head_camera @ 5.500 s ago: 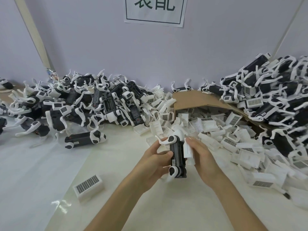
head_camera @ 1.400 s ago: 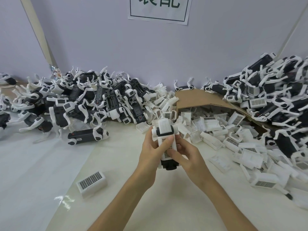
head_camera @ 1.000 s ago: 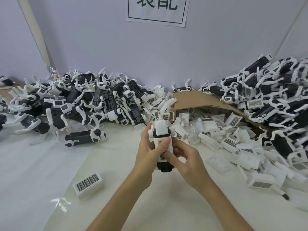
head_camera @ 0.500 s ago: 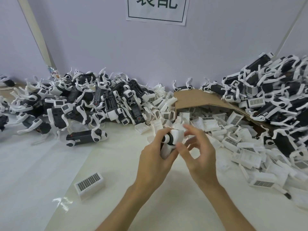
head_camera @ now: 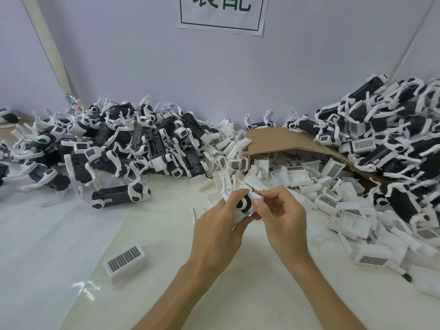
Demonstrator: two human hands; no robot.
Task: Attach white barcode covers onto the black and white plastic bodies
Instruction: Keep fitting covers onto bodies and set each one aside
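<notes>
Looking down at a white tabletop (head_camera: pixel 166 246) buried in parts. Holding one black and white plastic body (head_camera: pixel 244 204) up over the middle of it, just in front of the loose white covers (head_camera: pixel 333 203). Gripping it from the left with the left hand (head_camera: pixel 214 232), fingers curled right around, hiding most of it. Pinching at its right end with the right hand (head_camera: pixel 283 217), thumb and forefinger closed on a white bit, other fingers tucked in. Can't tell about a cover being seated on it, too much hand in the way.

Spotting a single white barcode cover (head_camera: pixel 125 260) lying alone at near left, barcode side up, well apart from both hands. Also one lone body (head_camera: pixel 119 197) lying flat just off the big heap of bodies (head_camera: pixel 133 144) at back left. Same deal on the right with a second heap (head_camera: pixel 392 139). Between them, a tipped cardboard box (head_camera: pixel 273 139) spilling those covers out toward the right hand. Also seeing a paper sign (head_camera: pixel 221 13) up on the wall, cut off at the top.
</notes>
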